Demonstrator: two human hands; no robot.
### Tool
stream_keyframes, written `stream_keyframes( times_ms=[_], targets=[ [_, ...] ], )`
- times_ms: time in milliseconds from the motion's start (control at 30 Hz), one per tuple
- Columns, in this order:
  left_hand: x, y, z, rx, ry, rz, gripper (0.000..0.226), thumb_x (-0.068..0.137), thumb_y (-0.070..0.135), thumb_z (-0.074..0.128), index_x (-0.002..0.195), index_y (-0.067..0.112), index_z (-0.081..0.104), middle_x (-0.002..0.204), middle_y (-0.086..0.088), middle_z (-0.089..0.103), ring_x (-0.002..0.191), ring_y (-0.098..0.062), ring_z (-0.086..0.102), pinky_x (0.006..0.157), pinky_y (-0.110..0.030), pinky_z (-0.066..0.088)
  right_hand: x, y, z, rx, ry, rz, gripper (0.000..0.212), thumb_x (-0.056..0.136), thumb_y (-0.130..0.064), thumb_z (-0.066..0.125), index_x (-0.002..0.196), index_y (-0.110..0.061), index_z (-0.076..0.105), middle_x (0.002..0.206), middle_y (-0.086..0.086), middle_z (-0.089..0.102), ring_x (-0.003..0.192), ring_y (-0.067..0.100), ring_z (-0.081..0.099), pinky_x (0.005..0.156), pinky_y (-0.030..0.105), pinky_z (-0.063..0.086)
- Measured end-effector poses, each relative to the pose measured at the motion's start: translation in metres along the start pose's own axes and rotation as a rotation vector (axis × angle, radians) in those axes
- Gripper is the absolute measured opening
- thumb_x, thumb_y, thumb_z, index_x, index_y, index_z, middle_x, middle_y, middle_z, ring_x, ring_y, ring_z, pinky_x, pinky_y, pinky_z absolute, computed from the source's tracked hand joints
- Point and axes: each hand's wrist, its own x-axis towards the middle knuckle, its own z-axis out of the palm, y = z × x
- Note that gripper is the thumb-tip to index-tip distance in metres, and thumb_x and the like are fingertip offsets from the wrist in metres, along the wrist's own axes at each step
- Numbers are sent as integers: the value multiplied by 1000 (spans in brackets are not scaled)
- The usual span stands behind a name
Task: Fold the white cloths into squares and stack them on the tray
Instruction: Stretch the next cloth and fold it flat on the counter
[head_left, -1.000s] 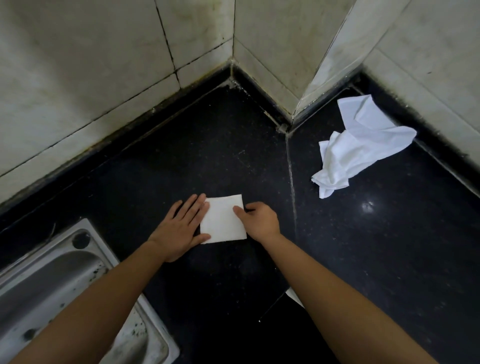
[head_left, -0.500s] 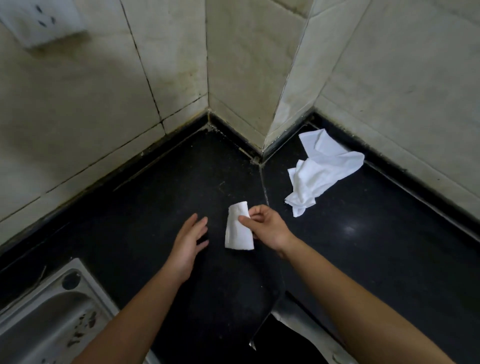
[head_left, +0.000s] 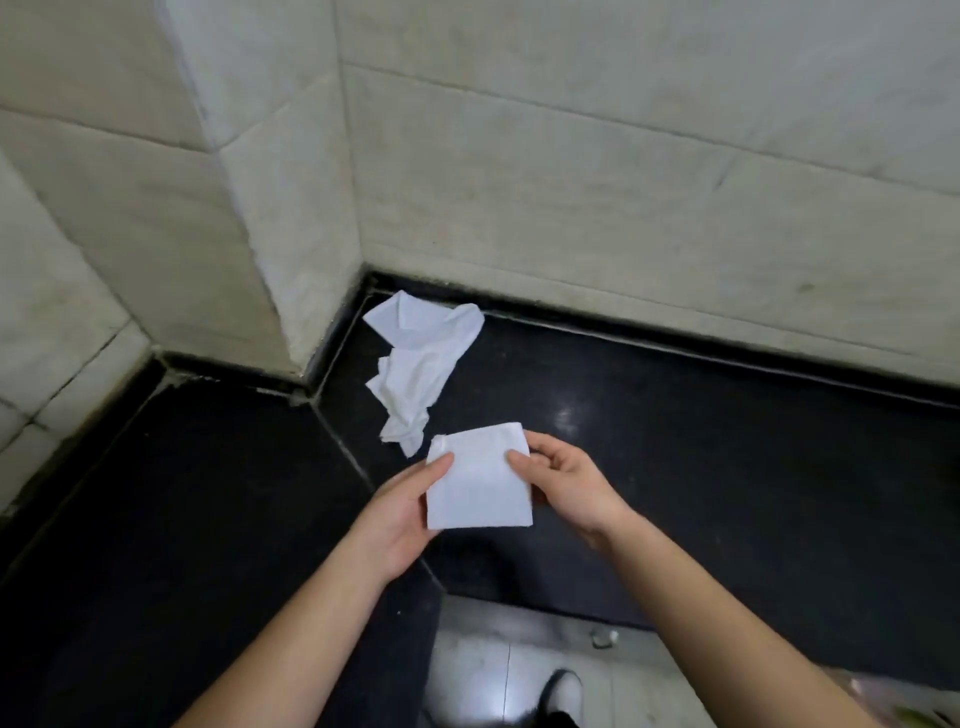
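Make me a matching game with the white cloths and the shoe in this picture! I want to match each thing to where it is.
Things
1. folded white square cloth
2. crumpled white cloth
3. pale shoe

Places
A. down on the light tiled floor
B. pinched between the left hand and the right hand
C. lying on the black stone counter, near the wall corner

Pairs: 1-B, 2-C, 3-A.
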Motion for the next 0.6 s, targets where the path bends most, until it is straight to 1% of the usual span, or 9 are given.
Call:
stream_keyframes(
  times_ms=[67,133,267,300,367,433,500,567,600],
  targets=[
    [5,0,45,116,-81,3,40,95,26,63,131,7,62,127,-18,67,120,-34,62,108,-51,43,-28,-4,-37,54,94,-35,29,99,-21,62,128,-22,66,111,18,74,108,39,69,94,50,54],
    [8,0,84,276,-98,59,39,93,26,66,128,9,64,121,-15,70,115,-32,66,105,-51,47,-52,-10,-67,108,139,-54,30,99,-23,62,129,-25,65,118,14,73,113,38,66,99,54,50],
    [9,-29,189,580,-174,119,34,90,26,71,121,14,67,110,-7,75,104,-26,71,98,-48,53,-125,-8,-151,284,203,-100,32,100,-23,59,131,-22,65,128,8,69,121,32,63,105,48,47],
    [8,-39,211,629,-210,127,31,90,25,71,118,14,67,109,-7,75,101,-25,72,94,-45,54,-142,-7,-169,302,214,-96,32,99,-23,59,131,-21,66,129,9,68,123,33,62,105,48,47],
    [6,-70,266,707,-288,127,26,90,21,71,115,14,67,104,-7,76,89,-19,73,74,-33,57,-185,7,-214,327,254,-106,33,97,-18,59,129,-22,67,129,10,68,121,33,62,101,47,50],
    [2,-112,318,760,-353,116,26,90,19,71,115,13,67,99,-6,77,82,-18,71,62,-28,50,-230,30,-259,374,326,-125,38,94,-9,59,129,-21,67,129,12,68,120,33,63,95,46,53],
    [-5,-162,370,824,-408,77,30,89,19,72,118,13,66,101,-8,76,85,-24,69,64,-36,46,-281,58,-304,421,394,-125,43,93,0,57,131,-18,64,130,13,67,121,33,63,90,44,56],
    [-14,-217,421,838,-463,5,32,89,17,73,119,12,66,107,-13,75,97,-33,70,80,-50,53,-334,86,-349,476,452,-117,46,91,3,56,132,-18,63,129,12,67,121,34,63,87,42,57],
    [-18,-245,448,847,-487,-26,31,89,16,73,119,12,66,109,-15,74,102,-35,70,89,-54,53,-360,99,-373,498,483,-116,46,91,3,57,131,-18,63,129,12,68,121,33,63,85,41,57]
  ],
)
